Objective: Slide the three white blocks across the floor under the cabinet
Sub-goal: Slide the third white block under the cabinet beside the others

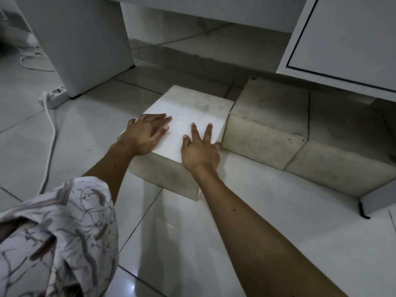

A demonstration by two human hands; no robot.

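Fingers (165,120) of both hands flat atop nearest white block (192,110).

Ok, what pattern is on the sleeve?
Pale sleeve printed with brownish branches and leaves; head view.

The three white blocks (192,116) look matt and chalky, slightly grimy — the tiled floor (267,211) is smooth and glossy, the cabinet (342,39) smooth, satin white; the sleeve (60,232) is printed cloth — soft, creased
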